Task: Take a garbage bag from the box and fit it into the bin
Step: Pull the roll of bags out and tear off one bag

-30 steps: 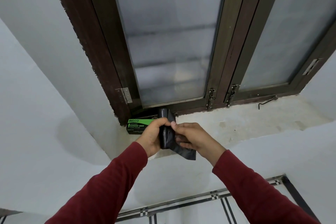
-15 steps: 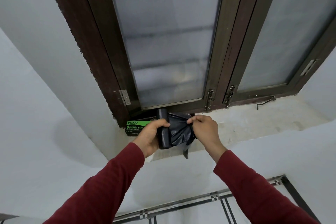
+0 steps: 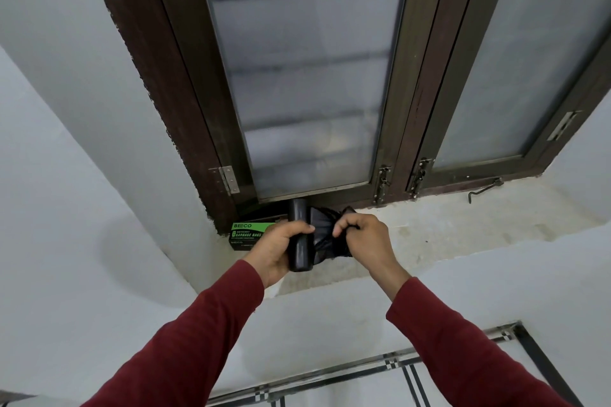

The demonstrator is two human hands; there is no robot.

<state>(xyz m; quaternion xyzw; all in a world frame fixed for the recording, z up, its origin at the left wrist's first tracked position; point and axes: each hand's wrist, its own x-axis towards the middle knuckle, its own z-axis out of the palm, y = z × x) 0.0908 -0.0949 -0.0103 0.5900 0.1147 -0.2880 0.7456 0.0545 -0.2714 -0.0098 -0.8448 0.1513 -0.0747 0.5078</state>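
Note:
My left hand (image 3: 281, 248) grips a black roll of garbage bags (image 3: 299, 235), held upright above the window sill. From the roll a crumpled black bag (image 3: 325, 231) stretches to the right, and my right hand (image 3: 362, 238) is closed on its bunched end. Behind my left hand, a green and black garbage bag box (image 3: 246, 235) lies on the sill against the window frame's left corner; part of it is hidden by my hand. No bin is in view.
A dark wooden window frame (image 3: 198, 109) with frosted panes stands right behind the hands. The rough white sill (image 3: 463, 221) runs to the right, with a metal hook (image 3: 484, 188) lying on it. White walls flank the recess; tiled floor (image 3: 363, 387) shows below.
My right hand moved from under the roll up to the right, pulling the bag's loose end out sideways and bunching it. My left hand kept its grip on the roll.

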